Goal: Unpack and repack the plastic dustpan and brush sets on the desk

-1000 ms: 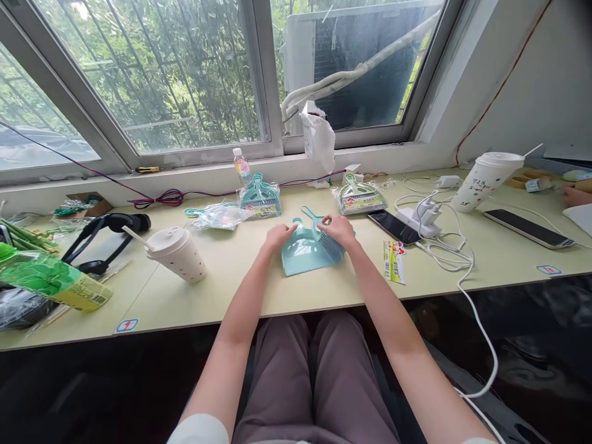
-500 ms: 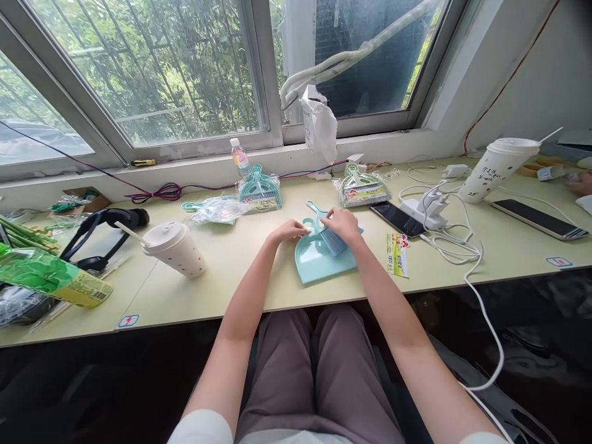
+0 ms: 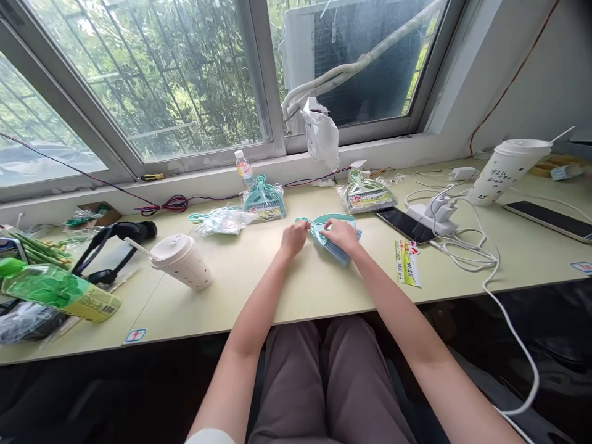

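A small light-blue dustpan (image 3: 340, 218) with a matching mini brush (image 3: 335, 246) lies at the middle of the pale yellow-green desk (image 3: 287, 290). My left hand (image 3: 295, 237) is closed on the dustpan's handle end at the left. My right hand (image 3: 341, 234) rests curled over the brush, pressing it against the pan. The pan is tilted up on edge, so only its rim shows behind my fingers.
Packaged brush sets (image 3: 264, 200), (image 3: 366, 196) and a loose bag (image 3: 222, 219) lie behind. A lidded cup with a straw (image 3: 181, 261) stands at the left, another cup (image 3: 506, 168) at the right. Phones (image 3: 406, 225), (image 3: 550, 219), a charger with cables (image 3: 439, 213) and a label card (image 3: 407, 263) are nearby.
The dustpan lay flat on the desk with the brush on it. It has been turned up on edge and moved slightly back. My left hand shifted to its handle.
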{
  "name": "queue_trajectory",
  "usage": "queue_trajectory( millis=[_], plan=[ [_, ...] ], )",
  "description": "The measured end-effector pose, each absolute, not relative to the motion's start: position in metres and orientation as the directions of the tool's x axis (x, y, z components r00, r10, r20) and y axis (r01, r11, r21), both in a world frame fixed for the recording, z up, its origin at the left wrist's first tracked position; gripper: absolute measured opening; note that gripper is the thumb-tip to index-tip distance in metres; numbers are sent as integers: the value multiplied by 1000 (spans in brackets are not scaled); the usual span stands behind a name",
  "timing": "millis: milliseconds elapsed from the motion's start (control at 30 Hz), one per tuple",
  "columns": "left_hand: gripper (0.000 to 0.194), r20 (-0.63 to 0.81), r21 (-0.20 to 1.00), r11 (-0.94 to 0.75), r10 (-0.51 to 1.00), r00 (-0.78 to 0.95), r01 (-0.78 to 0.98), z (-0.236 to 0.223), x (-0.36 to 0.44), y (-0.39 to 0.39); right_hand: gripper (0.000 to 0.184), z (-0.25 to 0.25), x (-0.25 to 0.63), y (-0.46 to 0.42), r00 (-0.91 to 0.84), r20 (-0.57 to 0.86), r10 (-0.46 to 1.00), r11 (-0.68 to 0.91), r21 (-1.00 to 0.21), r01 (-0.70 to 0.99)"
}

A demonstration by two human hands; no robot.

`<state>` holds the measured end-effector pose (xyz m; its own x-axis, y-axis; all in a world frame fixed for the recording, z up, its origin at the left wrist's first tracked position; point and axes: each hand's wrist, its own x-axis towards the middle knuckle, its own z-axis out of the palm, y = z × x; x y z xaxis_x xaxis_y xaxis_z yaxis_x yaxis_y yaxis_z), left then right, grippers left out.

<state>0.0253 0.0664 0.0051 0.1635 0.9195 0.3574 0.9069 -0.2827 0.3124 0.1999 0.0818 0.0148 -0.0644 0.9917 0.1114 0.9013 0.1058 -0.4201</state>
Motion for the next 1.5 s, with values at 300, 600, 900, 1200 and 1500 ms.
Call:
queue_trajectory(
  millis=[300, 600, 900, 1200, 1500],
  plan=[
    [31, 506, -75, -430, 761, 406, 900, -6, 1, 80, 26, 7, 195, 86, -134, 228, 964, 228, -462, 857],
    [45, 482, -85, -434, 770, 418, 897, -10, 4, 86, 24, -2, 207, 97, -230, 358, 905, 375, -418, 827],
    [34, 569, -123, -476, 685, 455, 871, -1, -8, 83, 23, -1, 195, 93, -324, 436, 839, 521, -478, 707],
    [32, 646, -141, -511, 602, 470, 848, 7, -27, 78, 22, 4, 192, 91, -322, 501, 803, 592, -610, 526],
    [38, 623, -54, -478, 670, 404, 877, 5, -21, 77, 26, 7, 188, 87, -308, 448, 839, 535, -584, 610]
  ],
)
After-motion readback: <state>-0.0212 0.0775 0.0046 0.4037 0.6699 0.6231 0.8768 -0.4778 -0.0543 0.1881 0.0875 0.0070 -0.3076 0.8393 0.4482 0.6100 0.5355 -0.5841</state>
